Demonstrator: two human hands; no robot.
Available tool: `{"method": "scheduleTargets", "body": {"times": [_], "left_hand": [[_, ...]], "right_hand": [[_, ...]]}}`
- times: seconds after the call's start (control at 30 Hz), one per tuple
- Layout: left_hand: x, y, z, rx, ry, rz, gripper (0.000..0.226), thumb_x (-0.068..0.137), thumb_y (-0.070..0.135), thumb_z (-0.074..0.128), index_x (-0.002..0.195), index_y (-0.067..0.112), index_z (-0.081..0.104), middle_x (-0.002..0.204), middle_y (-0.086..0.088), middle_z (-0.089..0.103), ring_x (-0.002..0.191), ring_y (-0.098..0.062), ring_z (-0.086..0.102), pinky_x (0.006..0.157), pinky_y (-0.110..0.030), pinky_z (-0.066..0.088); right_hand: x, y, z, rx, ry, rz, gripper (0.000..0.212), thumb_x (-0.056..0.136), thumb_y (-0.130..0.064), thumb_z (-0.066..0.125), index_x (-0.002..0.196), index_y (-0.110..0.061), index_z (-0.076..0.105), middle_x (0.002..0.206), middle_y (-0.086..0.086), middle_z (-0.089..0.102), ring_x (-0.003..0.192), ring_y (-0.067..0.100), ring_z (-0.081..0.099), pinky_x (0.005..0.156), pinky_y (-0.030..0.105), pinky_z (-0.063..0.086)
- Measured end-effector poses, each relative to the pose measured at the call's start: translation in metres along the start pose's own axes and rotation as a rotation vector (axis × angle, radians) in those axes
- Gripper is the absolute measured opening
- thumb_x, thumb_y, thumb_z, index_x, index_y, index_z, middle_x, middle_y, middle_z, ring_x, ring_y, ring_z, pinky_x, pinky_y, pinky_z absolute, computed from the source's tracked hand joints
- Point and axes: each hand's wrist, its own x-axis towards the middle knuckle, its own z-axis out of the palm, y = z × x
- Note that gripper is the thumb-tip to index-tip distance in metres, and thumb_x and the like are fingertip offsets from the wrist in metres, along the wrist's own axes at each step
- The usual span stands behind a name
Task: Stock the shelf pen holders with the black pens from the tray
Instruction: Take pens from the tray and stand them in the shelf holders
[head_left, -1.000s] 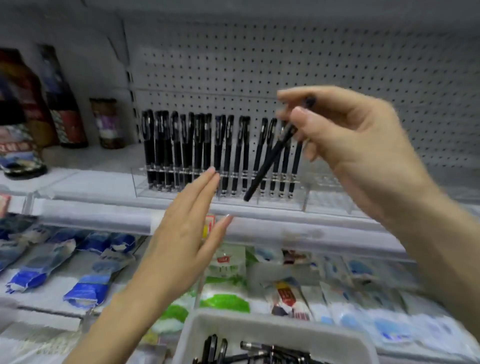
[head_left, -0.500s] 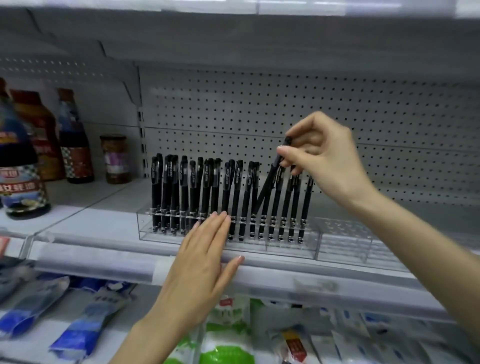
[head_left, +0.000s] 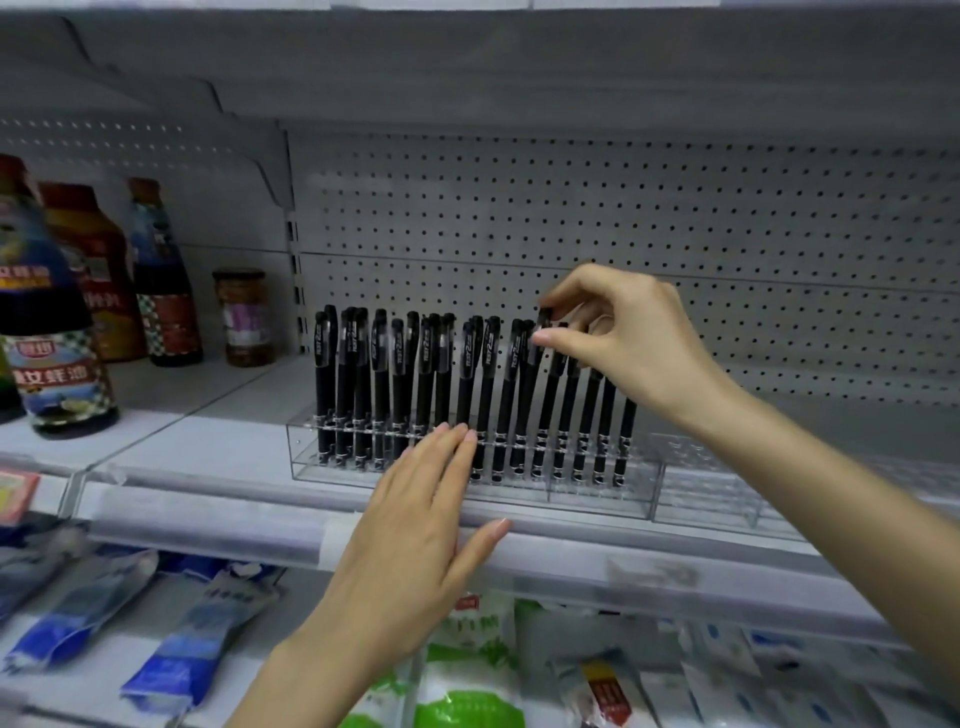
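Note:
A clear acrylic pen holder (head_left: 597, 491) stands on the shelf, with several black pens (head_left: 395, 384) upright in it. My right hand (head_left: 623, 338) pinches the cap end of one black pen (head_left: 537, 364), which stands nearly upright among the others right of the middle. My left hand (head_left: 415, 540) lies flat, fingers straight, with the fingertips against the holder's front wall and the thumb on the shelf edge. A second clear holder (head_left: 727, 493) with nothing in it stands to the right. The tray is out of view.
Sauce bottles (head_left: 57, 332) and a small jar (head_left: 244, 317) stand at the left of the same shelf. A pegboard back wall (head_left: 675, 218) rises behind the pens. Packaged goods (head_left: 197, 654) lie on the lower shelf below the price rail (head_left: 208, 525).
My right hand has carried the pen from in front of the row down into the holder, turning it from slanted to nearly upright. My left hand has settled against the holder. The tray left the view.

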Motion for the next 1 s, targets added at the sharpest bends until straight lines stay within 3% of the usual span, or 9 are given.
{"method": "scheduleTargets", "body": {"times": [0.1,0.23,0.3,0.43,0.57,0.73,0.9,1.0], "left_hand": [[0.001,0.001,-0.003,-0.033,-0.051,-0.017,0.072,0.099,0.063,0.015,0.15,0.015,0.027,0.154,0.001,0.03,0.141,-0.006,0.014,0.113,-0.025,0.008],[0.0,0.001,-0.007,-0.067,-0.082,-0.054,0.079,0.079,0.078,-0.013,0.145,0.035,-0.013,0.155,0.02,-0.011,0.136,0.011,-0.023,0.109,-0.012,-0.017],[0.001,0.002,-0.011,-0.063,-0.091,-0.049,0.077,0.077,0.078,-0.014,0.142,0.037,-0.018,0.153,0.022,-0.016,0.133,0.013,-0.028,0.107,-0.01,-0.02],[0.003,0.004,-0.013,-0.088,-0.086,-0.039,0.074,0.082,0.073,-0.003,0.145,0.035,-0.014,0.154,0.021,-0.014,0.133,0.015,-0.026,0.109,-0.012,-0.018],[-0.006,0.014,-0.018,-0.116,-0.032,0.018,0.075,0.092,0.066,0.011,0.154,0.023,0.007,0.16,0.011,0.002,0.143,0.005,-0.009,0.117,-0.023,-0.006],[-0.056,0.041,-0.018,-0.26,0.007,0.017,0.067,0.097,0.059,0.022,0.152,0.02,0.02,0.159,0.008,0.015,0.145,0.0,0.006,0.117,-0.025,0.006],[-0.154,0.047,0.018,-0.372,-0.116,-0.163,0.067,0.097,0.059,0.025,0.151,0.02,0.026,0.158,0.009,0.02,0.145,-0.001,0.012,0.118,-0.026,0.01],[-0.204,0.041,0.043,-0.338,-0.236,-0.338,0.075,0.092,0.066,0.021,0.152,0.022,0.024,0.158,0.01,0.018,0.143,0.003,0.009,0.117,-0.019,0.006]], "right_hand": [[0.003,0.0,0.0,-0.074,-0.054,-0.022,0.023,0.075,-0.024,0.079,0.095,-0.017,0.069,0.087,-0.01,0.067,0.076,0.0,0.06,0.07,0.003,0.042],[0.004,0.002,0.003,-0.123,-0.109,-0.023,0.025,0.075,-0.024,0.079,0.098,-0.018,0.071,0.086,-0.005,0.068,0.073,0.001,0.06,0.071,0.002,0.041],[0.003,0.002,0.003,-0.126,-0.112,-0.034,0.028,0.075,-0.023,0.079,0.101,-0.018,0.07,0.088,-0.005,0.066,0.071,0.0,0.059,0.07,0.0,0.04],[-0.003,-0.002,-0.003,-0.119,-0.106,-0.038,0.031,0.075,-0.022,0.079,0.104,-0.019,0.068,0.088,-0.008,0.06,0.067,0.001,0.056,0.071,0.002,0.042],[-0.029,-0.015,-0.011,-0.07,-0.115,-0.028,0.029,0.075,-0.02,0.079,0.102,-0.017,0.068,0.087,-0.005,0.061,0.069,0.007,0.058,0.07,0.009,0.046],[-0.113,-0.016,-0.002,0.035,-0.29,-0.01,0.026,0.075,-0.023,0.077,0.098,-0.02,0.067,0.085,-0.009,0.06,0.072,0.009,0.059,0.066,0.013,0.048],[-0.232,0.013,0.036,0.105,-0.473,0.178,0.027,0.074,-0.023,0.079,0.096,-0.029,0.064,0.082,-0.015,0.058,0.077,0.005,0.06,0.064,0.009,0.044],[-0.297,0.04,0.065,0.111,-0.607,0.371,0.027,0.076,-0.026,0.078,0.099,-0.024,0.065,0.09,-0.011,0.062,0.078,0.006,0.06,0.069,0.017,0.047]]}}
